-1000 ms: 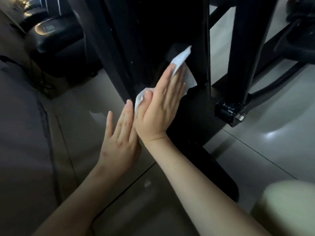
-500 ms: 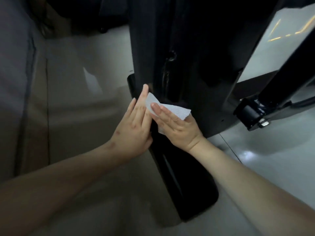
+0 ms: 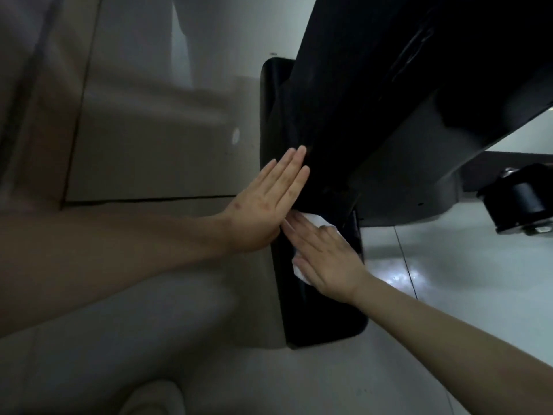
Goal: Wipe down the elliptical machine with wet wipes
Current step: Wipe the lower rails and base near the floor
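Fingers (image 3: 291, 170) of left hand (image 3: 263, 202) straight, together, laid flat vs the matte black elliptical machine (image 3: 374, 100); right hand (image 3: 329, 259) also flat, fingers extended, pressing a thin white wet wipe (image 3: 314, 219) onto the machine's glossy, round-cornered base foot (image 3: 323, 319); foot's long axis runs near-to-far; wipe mostly hidden under palm; machine's upper part cut off, dark, details unclear; shiny pale floor (image 3: 149, 145) tiles around.

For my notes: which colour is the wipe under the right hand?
The wipe is white; the head view shows it.

Bare floor (image 3: 155, 151) left, machine housing (image 3: 389, 100) overhead
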